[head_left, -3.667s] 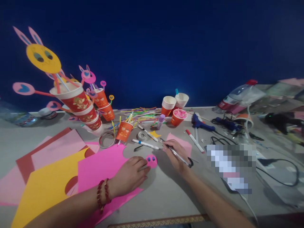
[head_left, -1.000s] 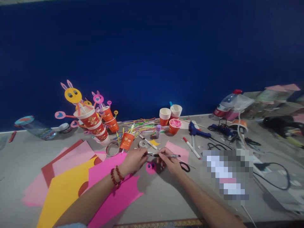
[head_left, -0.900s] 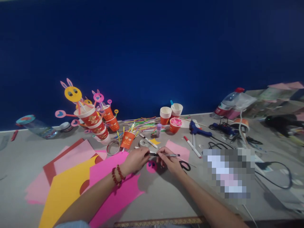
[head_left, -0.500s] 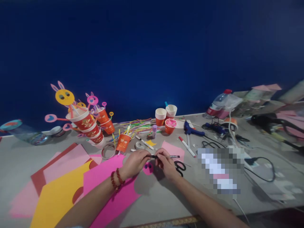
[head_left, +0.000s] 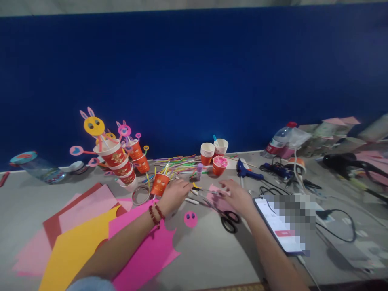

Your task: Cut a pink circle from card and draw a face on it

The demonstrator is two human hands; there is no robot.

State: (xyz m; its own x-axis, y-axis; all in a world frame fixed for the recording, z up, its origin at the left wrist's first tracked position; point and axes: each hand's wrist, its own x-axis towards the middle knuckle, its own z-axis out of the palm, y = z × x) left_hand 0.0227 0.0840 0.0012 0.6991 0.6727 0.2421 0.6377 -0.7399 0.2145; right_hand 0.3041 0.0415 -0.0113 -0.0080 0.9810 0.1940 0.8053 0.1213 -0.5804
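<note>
My left hand [head_left: 176, 195] reaches over the tabletop beside an orange paper cup [head_left: 160, 184], its fingers stretched out and slightly blurred; what lies beneath them is hidden. My right hand [head_left: 238, 197] hovers over a pink paper piece [head_left: 224, 202], fingers apart. A thin dark and grey stick-like item [head_left: 207, 190] lies between the two hands; I cannot tell whether the fingertips touch it. Black-handled scissors [head_left: 229, 222] rest below my right hand. A pink paper disc [head_left: 190, 219] with two dark eye spots lies in front of my hands. A white marker [head_left: 192, 201] lies near my left fingertips.
Pink, yellow and red sheets [head_left: 75, 244] spread at left. Decorated cup stacks [head_left: 117, 161] stand behind them. Colourful sticks [head_left: 178, 163], a purple glue stick [head_left: 199, 171], and a blue glue gun [head_left: 248, 171] lie farther back. A phone [head_left: 279, 228] and cables are at right.
My hands have moved apart, the right one to the right; they no longer grip the black marker together. The disc and scissors are now more exposed. The view has tilted up slightly.
</note>
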